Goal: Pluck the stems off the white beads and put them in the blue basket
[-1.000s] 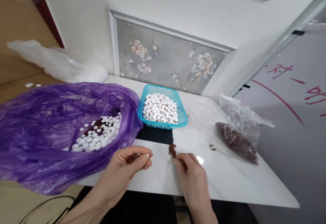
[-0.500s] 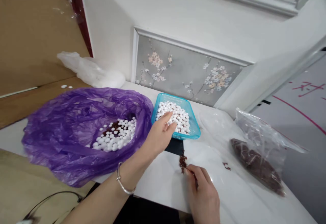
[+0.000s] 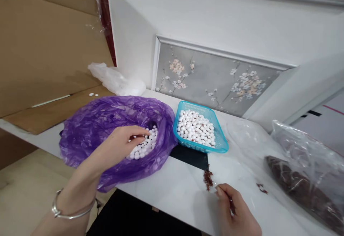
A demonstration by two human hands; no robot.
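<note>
My left hand (image 3: 129,141), with a silver bracelet at its wrist, reaches over the purple plastic bag (image 3: 86,121). Its thumb and fingertips are slightly apart, just above the small white balls (image 3: 141,150) inside. Nothing shows between them. Low on the right, my right hand (image 3: 233,209) is closed, with reddish-brown strands (image 3: 231,205) showing between its fingers. A small pile of reddish-brown bits (image 3: 208,179) lies on the white table by its fingertips. More white balls, with some brown bits among them, fill much of the blue basket (image 3: 221,143).
A clear bag of brown material (image 3: 298,186) lies at the right, with a few loose bits (image 3: 262,188) beside it. A flat black piece (image 3: 189,156) lies before the basket. White plastic (image 3: 118,80) and cardboard (image 3: 51,39) stand at the back left.
My left hand has moved left from the basket to over the purple bag. My right hand remains closed beside the reddish-brown pile. The whole view has shifted.
</note>
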